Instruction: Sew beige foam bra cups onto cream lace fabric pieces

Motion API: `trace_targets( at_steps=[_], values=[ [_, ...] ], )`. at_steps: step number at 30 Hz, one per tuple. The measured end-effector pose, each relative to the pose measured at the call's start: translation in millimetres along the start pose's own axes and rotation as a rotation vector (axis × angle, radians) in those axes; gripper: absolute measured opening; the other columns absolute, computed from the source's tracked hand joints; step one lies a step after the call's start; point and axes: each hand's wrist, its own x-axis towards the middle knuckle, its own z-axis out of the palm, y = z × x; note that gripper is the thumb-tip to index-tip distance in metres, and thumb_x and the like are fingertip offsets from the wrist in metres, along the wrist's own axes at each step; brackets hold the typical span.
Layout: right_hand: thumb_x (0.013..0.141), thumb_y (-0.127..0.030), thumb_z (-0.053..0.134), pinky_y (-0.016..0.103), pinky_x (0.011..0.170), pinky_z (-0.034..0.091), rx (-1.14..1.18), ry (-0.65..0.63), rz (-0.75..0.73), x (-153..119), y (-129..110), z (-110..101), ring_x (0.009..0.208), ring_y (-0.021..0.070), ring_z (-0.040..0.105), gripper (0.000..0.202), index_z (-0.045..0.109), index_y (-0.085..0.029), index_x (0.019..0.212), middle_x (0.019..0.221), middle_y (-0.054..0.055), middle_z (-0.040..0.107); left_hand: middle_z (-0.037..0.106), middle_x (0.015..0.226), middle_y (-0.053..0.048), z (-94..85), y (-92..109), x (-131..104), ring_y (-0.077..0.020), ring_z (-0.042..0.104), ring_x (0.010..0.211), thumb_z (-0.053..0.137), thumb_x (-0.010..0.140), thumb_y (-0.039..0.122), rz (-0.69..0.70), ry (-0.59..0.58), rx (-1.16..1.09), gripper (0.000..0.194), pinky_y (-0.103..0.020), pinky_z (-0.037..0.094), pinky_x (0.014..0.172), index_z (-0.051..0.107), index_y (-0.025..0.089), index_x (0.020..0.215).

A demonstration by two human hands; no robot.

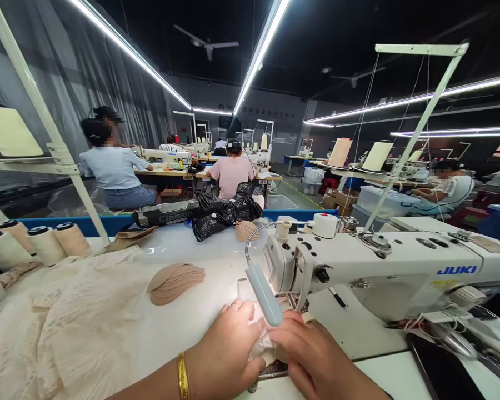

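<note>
The largest thing is the white worktable [129, 311], spreading from the near edge to the left and far sides. On its right stands a long white sewing machine [383, 261] with blue lettering, its head end toward the middle. A crumpled heap of cream lace-like fabric [66, 328] covers the near left; glossy black plastic bags [229, 214] lie at the far side. The left hand [229, 339] and right hand [316, 347] meet beside the machine head, at a small piece of pale, thin cloth [263, 347] lying between them. Both hands have narrow, bent fingers on the cloth; whether either truly pinches it, I cannot tell, as the fingertips are partly hidden.

Smaller still are a flat black phone [444, 366] at the near right, a fanned stack of beige, curved fabric pieces [175, 282] left of the hands, and a slim grey-blue lamp [263, 294] hanging over the fingers.

With the fingers so near the machine head, a slip toward the needle area could injure one. The crumpled cloth could fold under itself and be caught doubled. The lamp hangs low enough that a raised knuckle might knock it, and a sweep leftward could scatter the beige stack.
</note>
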Motion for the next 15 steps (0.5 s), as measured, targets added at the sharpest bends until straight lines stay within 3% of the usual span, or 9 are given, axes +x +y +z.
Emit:
trace_targets(
  at_steps=[2,4,8,11,15],
  values=[
    [0.085,-0.006,0.052,0.033,0.088,0.052,0.033,-0.031,-0.017,4.9,-6.3,1.8,0.108,0.0243,0.062,0.05,0.049,-0.023,0.132,0.12,0.008,0.069,0.068,0.112,-0.006,-6.2,2.8,1.0,-0.0272,0.062,0.103,0.066,0.082,0.026,-0.049,-0.051,-0.132,0.029,-0.039,0.054,0.093,0.064,0.025,0.111],
    [0.087,-0.005,0.054,0.033,0.086,0.052,-0.013,-0.087,0.036,5.8,-7.0,5.6,0.107,0.0243,0.062,0.051,0.05,-0.023,0.134,0.12,0.008,0.068,0.067,0.116,-0.003,-14.6,5.2,0.9,-0.0237,0.063,0.105,0.063,0.08,0.02,-0.048,-0.139,-0.267,0.032,-0.034,0.054,0.094,0.063,0.026,0.111],
    [0.088,0.001,0.049,0.032,0.077,0.05,-0.148,-0.256,0.197,-2.5,6.9,12.7,0.088,0.022,0.064,0.03,0.063,-0.021,0.103,0.101,0.006,0.069,0.067,0.117,-0.003,-27.6,6.3,-1.6,-0.0263,0.062,0.107,0.062,0.073,0.015,0.025,-0.278,-0.218,0.036,-0.041,0.049,0.099,0.062,0.025,0.107],
    [0.088,0.001,0.049,0.033,0.084,0.05,-0.181,-0.307,0.292,-7.1,16.7,11.6,0.094,0.0232,0.067,0.03,0.066,-0.022,0.097,0.109,0.006,0.072,0.066,0.108,-0.005,-25.8,4.1,-2.9,-0.0295,0.062,0.099,0.062,0.073,0.018,0.046,-0.278,-0.047,0.028,-0.048,0.048,0.093,0.063,0.023,0.1],
    [0.088,0.001,0.048,0.035,0.092,0.049,-0.171,-0.252,0.317,-6.7,17.4,6.5,0.101,0.0249,0.069,0.039,0.07,-0.025,0.106,0.115,0.004,0.076,0.066,0.104,-0.006,-13.6,-2.9,-2.1,-0.0301,0.062,0.097,0.061,0.071,0.014,0.149,-0.144,0.041,0.026,-0.048,0.048,0.093,0.063,0.022,0.096]
  ],
)
